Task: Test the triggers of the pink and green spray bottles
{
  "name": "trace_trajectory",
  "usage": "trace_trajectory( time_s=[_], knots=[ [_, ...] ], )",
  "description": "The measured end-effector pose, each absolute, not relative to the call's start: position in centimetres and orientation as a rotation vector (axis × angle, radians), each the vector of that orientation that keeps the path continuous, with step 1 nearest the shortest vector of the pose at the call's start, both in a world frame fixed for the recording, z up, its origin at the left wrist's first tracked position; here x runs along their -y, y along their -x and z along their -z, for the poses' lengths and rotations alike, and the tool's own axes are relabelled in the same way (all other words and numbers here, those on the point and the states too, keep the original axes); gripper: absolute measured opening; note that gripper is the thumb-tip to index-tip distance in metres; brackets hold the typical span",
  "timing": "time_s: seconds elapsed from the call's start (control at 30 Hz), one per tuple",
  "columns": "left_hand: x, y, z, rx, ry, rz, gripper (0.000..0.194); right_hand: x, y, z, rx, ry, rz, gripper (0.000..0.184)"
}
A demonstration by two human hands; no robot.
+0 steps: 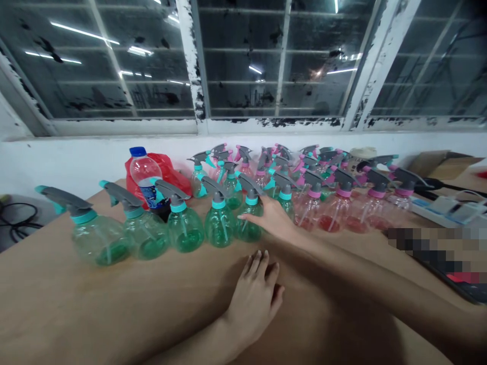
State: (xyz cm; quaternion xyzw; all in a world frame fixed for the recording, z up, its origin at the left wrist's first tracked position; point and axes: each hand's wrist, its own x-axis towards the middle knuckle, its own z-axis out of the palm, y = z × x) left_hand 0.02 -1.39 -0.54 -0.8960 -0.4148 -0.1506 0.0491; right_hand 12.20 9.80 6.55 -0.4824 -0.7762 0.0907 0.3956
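Note:
My right hand [276, 220] is around a green spray bottle [249, 229] with a teal collar and grey trigger head. Its thumb lies across the bottle's front, and the other fingers are partly hidden behind it. My left hand [255, 296] rests palm down on the wooden table [160, 309], just in front of that bottle, fingers stretched and holding nothing. To the left in the same row stand more green spray bottles, among them the nearest one [220, 226]. Rightward, the row goes on with clear bottles with pink collars, such as this spray bottle [335, 215] with red liquid.
Several more spray bottles [232, 185] crowd behind the front row. A blue-capped drink bottle [146, 175] stands by a red plastic bag [167, 170]. On the right are a power strip [437, 213] and a cardboard box [441, 165]. Windows [266, 61] rise behind.

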Motion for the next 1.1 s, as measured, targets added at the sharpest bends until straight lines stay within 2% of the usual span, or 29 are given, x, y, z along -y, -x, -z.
trace_trajectory(
  time_s=[0.13,0.17,0.27,0.37,0.47,0.63,0.77,0.97,1.1],
  knots=[
    [1.2,0.1,0.6,1.242,2.761,0.472,0.037,-8.1,-13.4,-7.3,1.924,1.236,-0.243,0.085],
    [1.1,0.1,0.7,1.234,2.764,0.48,0.037,-7.4,-14.1,-7.6,1.911,1.234,-0.217,0.081],
    [1.0,0.2,0.9,1.219,2.752,0.491,0.037,-5.6,-17.0,-8.4,1.863,1.269,-0.124,0.035],
    [0.9,0.2,1.0,1.208,2.728,0.49,0.037,-5.0,-19.7,-8.9,1.805,1.405,-0.074,0.028],
    [0.9,0.3,0.9,1.22,2.704,0.507,0.037,-5.8,-21.0,-8.5,1.796,1.545,-0.027,0.036],
    [0.9,0.3,0.3,1.277,2.716,0.604,0.033,-7.9,-20.0,-7.1,1.836,1.7,0.02,0.069],
    [1.4,0.1,-0.5,1.24,2.907,0.79,0.033,-8.5,-19.2,-6.6,1.885,1.719,0.066,0.066],
    [1.8,-0.4,-1.0,1.358,2.938,1.082,0.044,-5.1,-20.1,-6.9,1.949,1.725,0.122,0.068],
    [1.6,-1.1,-1.3,1.541,2.854,1.118,0.059,-0.7,-21.4,-6.9,2.012,1.643,0.164,0.069]
  ],
)
